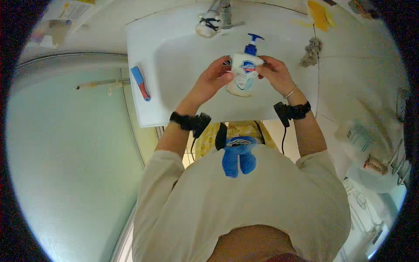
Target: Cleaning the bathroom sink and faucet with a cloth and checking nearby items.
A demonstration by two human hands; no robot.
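A white pump bottle (240, 82) with a blue pump head (252, 47) is upright or slightly tilted over the white washbasin (167, 95). Its front label bears writing and a blue emblem. My left hand (214, 78) grips the bottle's left side, thumb toward the front. On the other side, the fingers of my right hand (275, 72) hold the bottle near its shoulder. Whether the base touches the basin cannot be told.
A chrome faucet (226, 16) rises at the basin's back. On the left rim lies a blue and red brush-like tool (140, 83). A grey scrubber or rag (311, 52) sits at the right rim, near a yellow cloth-like item (319, 14). A frosted panel (72, 147) stands left.
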